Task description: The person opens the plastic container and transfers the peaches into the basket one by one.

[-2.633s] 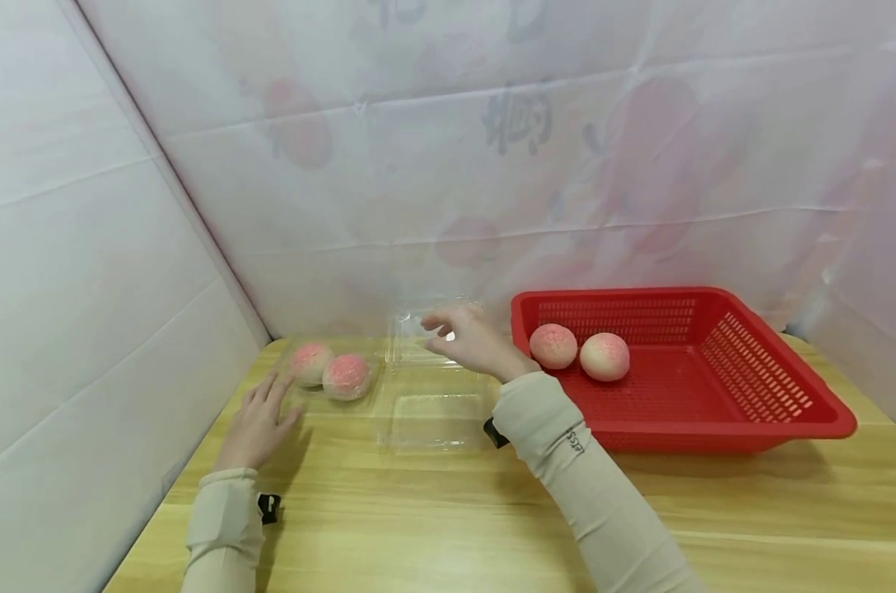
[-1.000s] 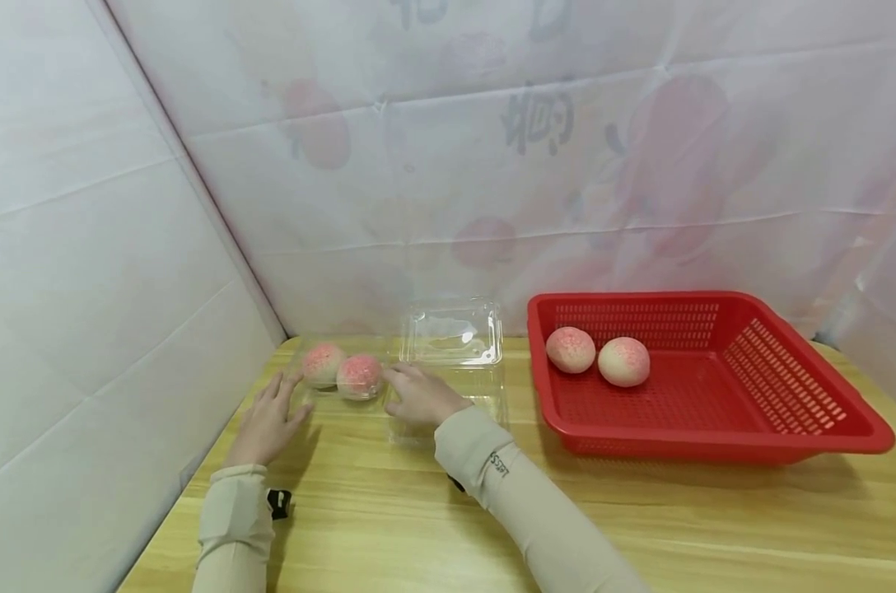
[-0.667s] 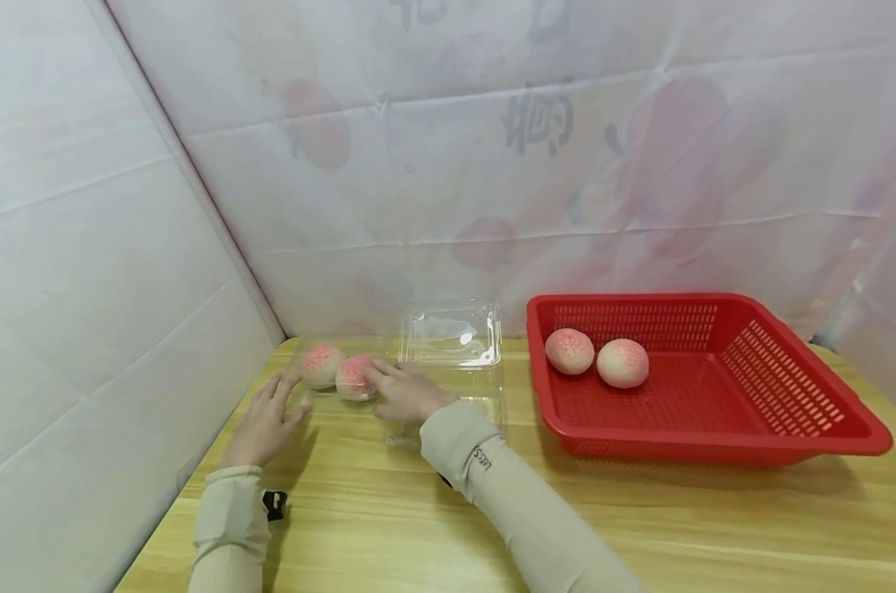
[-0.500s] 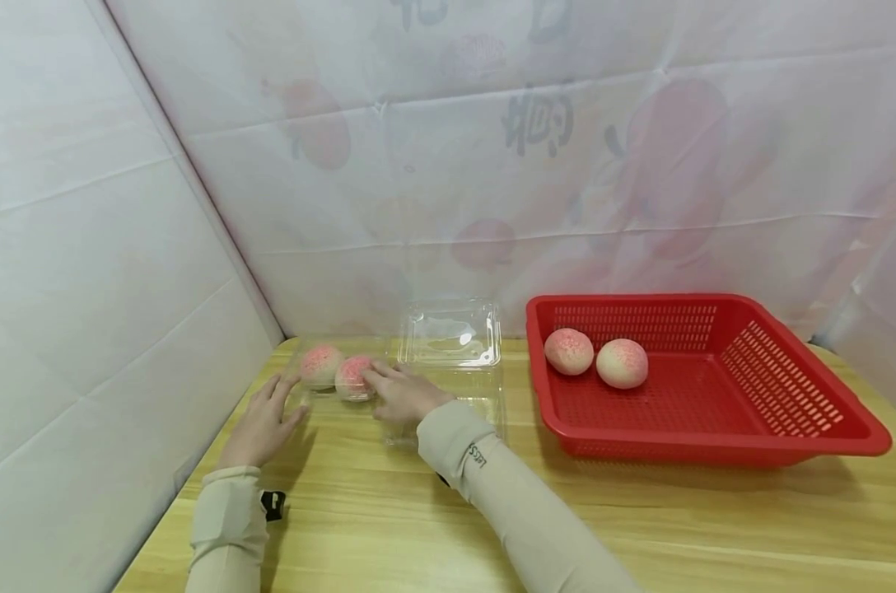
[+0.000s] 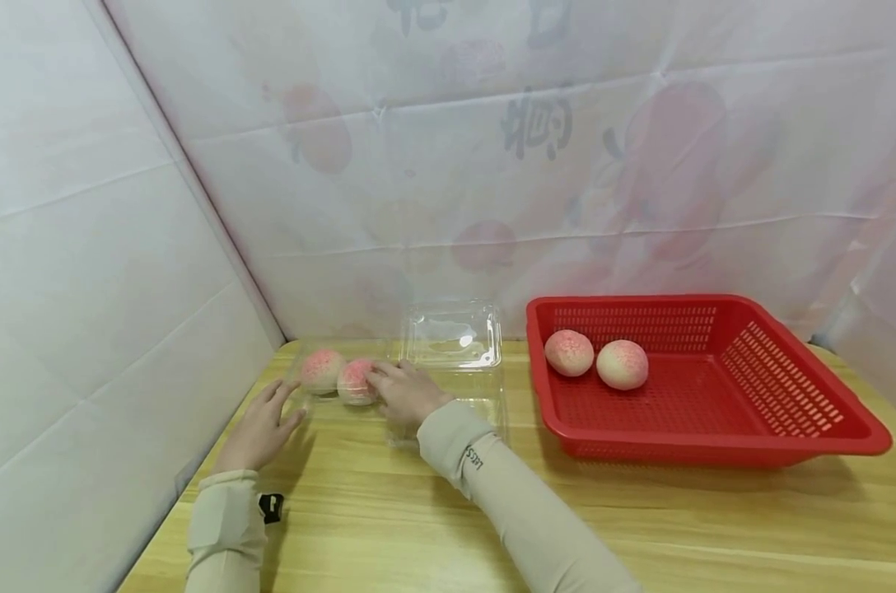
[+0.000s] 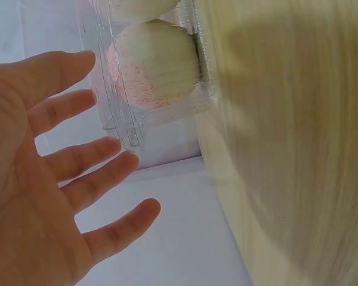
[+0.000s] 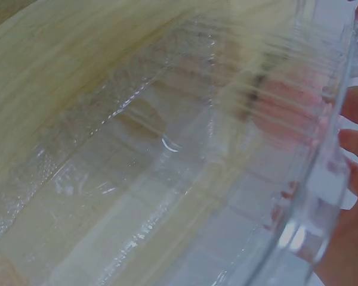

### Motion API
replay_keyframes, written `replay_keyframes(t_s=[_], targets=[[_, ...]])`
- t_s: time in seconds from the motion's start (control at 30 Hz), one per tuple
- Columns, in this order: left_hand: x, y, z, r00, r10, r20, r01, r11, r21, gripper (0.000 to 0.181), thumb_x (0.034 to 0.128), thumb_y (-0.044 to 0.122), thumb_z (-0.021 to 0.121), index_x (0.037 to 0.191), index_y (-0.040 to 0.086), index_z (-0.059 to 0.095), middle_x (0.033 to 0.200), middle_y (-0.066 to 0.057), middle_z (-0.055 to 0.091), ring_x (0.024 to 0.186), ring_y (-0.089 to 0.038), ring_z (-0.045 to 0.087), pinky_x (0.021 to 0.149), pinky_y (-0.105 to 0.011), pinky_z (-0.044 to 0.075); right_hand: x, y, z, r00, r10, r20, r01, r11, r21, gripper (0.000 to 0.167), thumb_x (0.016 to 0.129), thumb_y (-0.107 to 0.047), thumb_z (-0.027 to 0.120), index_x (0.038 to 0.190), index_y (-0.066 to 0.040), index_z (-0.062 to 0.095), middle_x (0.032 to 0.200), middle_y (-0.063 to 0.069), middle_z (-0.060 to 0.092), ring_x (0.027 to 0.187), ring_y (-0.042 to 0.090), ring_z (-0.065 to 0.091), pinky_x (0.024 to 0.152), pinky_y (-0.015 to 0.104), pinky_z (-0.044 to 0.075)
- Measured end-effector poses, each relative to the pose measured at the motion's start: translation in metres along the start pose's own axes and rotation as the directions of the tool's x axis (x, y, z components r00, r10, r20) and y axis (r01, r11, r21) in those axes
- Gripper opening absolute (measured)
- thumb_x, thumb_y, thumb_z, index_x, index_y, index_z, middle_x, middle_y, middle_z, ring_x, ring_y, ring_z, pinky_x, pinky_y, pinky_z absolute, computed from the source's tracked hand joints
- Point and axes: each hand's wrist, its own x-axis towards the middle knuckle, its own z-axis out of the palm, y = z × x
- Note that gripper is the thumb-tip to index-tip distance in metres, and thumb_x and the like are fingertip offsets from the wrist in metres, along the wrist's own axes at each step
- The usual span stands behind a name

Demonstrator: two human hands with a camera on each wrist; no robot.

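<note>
Two pink-and-cream peaches [image 5: 322, 370] lie in a lidded clear plastic clamshell box [image 6: 203, 98] at the table's back left. My left hand [image 5: 255, 432] is spread at that box's left side, fingertips at its rim in the left wrist view. At the opposite side, the fingers of my right hand [image 5: 407, 395] rest on the box's right edge, over part of the right peach [image 5: 356, 382]. The thumb's contact is unclear. Beneath the right hand stands a second clear clamshell box [image 5: 485, 403], its lid [image 5: 448, 333] raised at the back. The right wrist view looks through this box's plastic.
A red slotted basket [image 5: 715, 441] stands on the right of the wooden table [image 5: 389, 527]. Two more peaches [image 5: 622, 364] lie in its left part. White printed sheeting [image 5: 448, 181] walls the back and the left side.
From beside the raised lid, my right hand has come down and left onto the filled box's right edge. Over the last half second it has barely moved. The left hand stays beside the box.
</note>
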Motion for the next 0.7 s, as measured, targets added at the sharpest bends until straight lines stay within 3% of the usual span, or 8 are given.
replay_keyframes(t_s=[0.27, 0.37, 0.53, 0.7], targets=[[-0.0001, 0.0, 0.0, 1.0, -0.006, -0.015, 0.006, 1.0, 0.018, 0.054, 0.1011, 0.014, 0.062, 0.146, -0.009, 0.043, 0.138, -0.039, 0.043, 0.12, -0.056, 0.048, 0.091, -0.069, 0.047, 0.0004, -0.0041, 0.0031, 0.999, -0.008, -0.052, 0.006, 0.999, -0.032, 0.053, 0.101, -0.02, 0.063, 0.15, -0.01, 0.049, 0.155, 0.006, 0.043, 0.139, 0.031, 0.042, 0.115, 0.048, 0.037], [0.001, 0.0009, 0.0004, 1.0, 0.004, -0.016, -0.004, 1.0, 0.012, 0.053, 0.1011, 0.013, 0.062, 0.145, -0.011, 0.043, 0.142, -0.04, 0.041, 0.125, -0.059, 0.044, 0.097, -0.072, 0.042, 0.0, -0.0031, 0.0035, 0.998, -0.018, -0.056, 0.019, 1.0, 0.018, 0.05, 0.1, -0.015, 0.064, 0.148, -0.008, 0.051, 0.153, 0.014, 0.042, 0.138, 0.033, 0.044, 0.114, 0.047, 0.038], [0.0017, 0.0016, 0.0021, 1.0, 0.03, -0.01, -0.03, 1.0, -0.004, 0.053, 0.1005, 0.01, 0.062, 0.143, -0.015, 0.041, 0.152, -0.039, 0.029, 0.137, -0.059, 0.032, 0.11, -0.069, 0.028, -0.0011, -0.0004, 0.004, 0.996, -0.044, -0.08, 0.049, 0.997, 0.053, 0.043, 0.096, -0.009, 0.068, 0.138, -0.006, 0.058, 0.139, 0.018, 0.048, 0.118, 0.029, 0.059, 0.103, 0.035, 0.05], [0.0023, 0.0019, 0.0052, 0.997, 0.055, -0.046, -0.054, 0.998, 0.012, 0.051, 0.0965, 0.004, 0.066, 0.137, -0.017, 0.046, 0.151, -0.036, 0.035, 0.134, -0.056, 0.038, 0.11, -0.066, 0.032, -0.0008, 0.0011, 0.0047, 0.992, -0.081, -0.101, 0.082, 0.997, 0.006, 0.038, 0.094, -0.011, 0.073, 0.13, -0.005, 0.062, 0.136, 0.015, 0.054, 0.119, 0.026, 0.059, 0.104, 0.032, 0.048]])
